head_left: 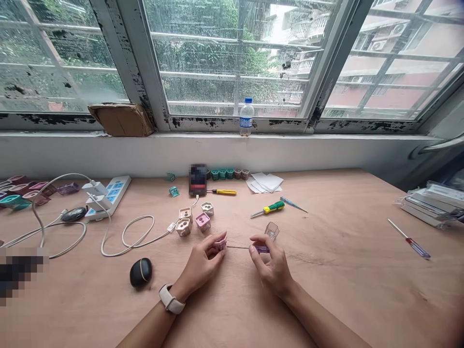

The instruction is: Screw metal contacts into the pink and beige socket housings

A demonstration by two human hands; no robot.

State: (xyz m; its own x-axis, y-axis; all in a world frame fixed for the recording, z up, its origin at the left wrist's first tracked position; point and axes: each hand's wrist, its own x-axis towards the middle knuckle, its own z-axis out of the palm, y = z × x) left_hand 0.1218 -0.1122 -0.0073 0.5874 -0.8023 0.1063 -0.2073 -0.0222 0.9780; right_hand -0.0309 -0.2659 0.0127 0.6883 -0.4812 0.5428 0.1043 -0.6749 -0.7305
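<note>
My left hand (200, 263) pinches a small pink plastic housing (219, 244) between thumb and fingers. My right hand (271, 270) grips a purple-handled precision screwdriver (261, 249), and its thin metal shaft reaches left to the pink housing. Just beyond my right hand stands a transparent plastic housing (271, 231). Farther up and left, a group of small housings with round holes sits on the plywood tabletop (326, 270), including a pink one (203, 222) and cream ones (183, 226). The tip of the shaft is hidden at the housing.
A black oval stone (140, 272) lies left of my hands. White cables run from a power strip (110, 195). Beyond lie a blurred phone (197, 180), a yellow-handled screwdriver (223, 192) and a green-handled screwdriver (268, 209). A red-and-purple screwdriver (409, 239) lies right.
</note>
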